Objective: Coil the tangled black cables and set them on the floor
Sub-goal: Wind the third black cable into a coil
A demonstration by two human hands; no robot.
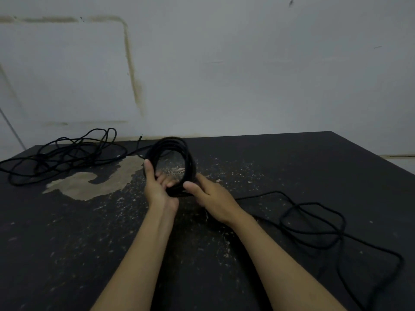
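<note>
An upright coil of black cable [174, 145] stands in the middle of the dark floor. My left hand [157, 185] holds its left side and bottom, thumb up along the ring and fingers inside it. At the lower right of the ring, my right hand [210, 196] grips the strands. From there a loose length of the same cable [314, 221] trails right in slack loops. A tangled pile of black cable [67, 153] lies at the far left by the wall.
The dark floor [280, 171] is scuffed, with a pale worn patch [94, 180] left of the coil and white flecks around it. A stained white wall [224, 75] rises close behind. The floor's raised edge shows at the far right.
</note>
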